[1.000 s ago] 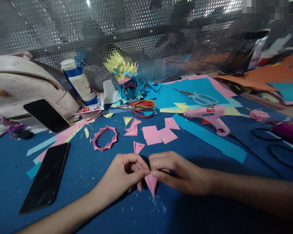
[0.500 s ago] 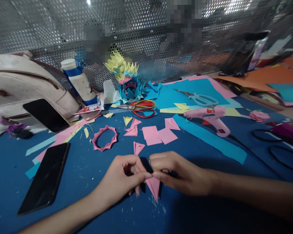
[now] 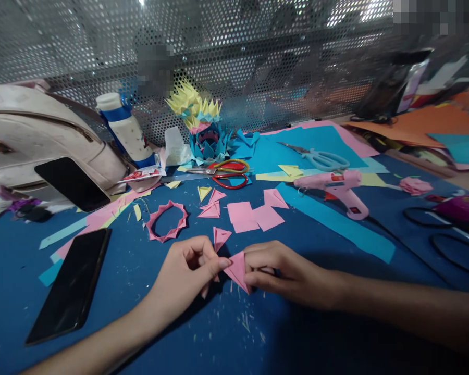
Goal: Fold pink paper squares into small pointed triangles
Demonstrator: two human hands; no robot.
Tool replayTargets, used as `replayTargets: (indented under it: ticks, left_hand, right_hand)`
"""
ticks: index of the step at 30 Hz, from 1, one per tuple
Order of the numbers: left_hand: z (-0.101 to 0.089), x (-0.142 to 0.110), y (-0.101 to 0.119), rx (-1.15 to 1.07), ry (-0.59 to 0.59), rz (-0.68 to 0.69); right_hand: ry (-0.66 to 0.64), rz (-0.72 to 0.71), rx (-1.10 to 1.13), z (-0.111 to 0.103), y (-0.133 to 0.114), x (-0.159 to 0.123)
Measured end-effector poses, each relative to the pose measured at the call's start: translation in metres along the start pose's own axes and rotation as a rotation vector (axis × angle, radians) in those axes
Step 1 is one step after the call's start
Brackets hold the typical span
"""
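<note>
A small pink folded paper triangle [image 3: 237, 268] sits between my two hands just above the blue table. My left hand [image 3: 187, 273] pinches its left corner with thumb and forefinger. From the right, my right hand [image 3: 285, 273] pinches the piece's other side. Just behind them lies another folded pink triangle [image 3: 220, 237]. Farther back are pink paper squares [image 3: 254, 216], more pink triangles [image 3: 211, 207] and a pink ring of joined folded pieces [image 3: 167, 221].
Two black phones [image 3: 70, 284] [image 3: 72, 183] lie at left near a white bag [image 3: 35, 135]. Red scissors [image 3: 229, 174], blue scissors [image 3: 320, 156], a pink glue gun [image 3: 336, 188], a glue bottle [image 3: 125, 130] and a blue-yellow paper model [image 3: 203, 130] stand behind.
Both hands have lifted and turned the pink triangle: its point hung down toward me before, and it now lies flatter and higher between the fingertips.
</note>
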State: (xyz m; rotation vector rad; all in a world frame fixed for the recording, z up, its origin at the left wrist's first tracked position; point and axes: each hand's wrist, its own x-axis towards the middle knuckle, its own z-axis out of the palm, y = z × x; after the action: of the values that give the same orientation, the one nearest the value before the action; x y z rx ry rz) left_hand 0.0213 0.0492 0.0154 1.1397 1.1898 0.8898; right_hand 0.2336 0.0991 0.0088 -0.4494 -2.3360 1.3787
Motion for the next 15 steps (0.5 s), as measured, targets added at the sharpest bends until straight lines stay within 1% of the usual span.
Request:
replayTargets:
  ticks: [5, 15]
  left_hand:
    - [-0.0014, 0.0017, -0.0026, -0.024, 0.060, 0.041]
    - [0.0027, 0.0014, -0.0009, -0.073, 0.081, 0.049]
  right_hand:
    - [-0.001, 0.012, 0.041, 0.0008, 0.0020, 0.0007]
    - [-0.004, 0.077, 0.140, -0.0006, 0.0020, 0.0011]
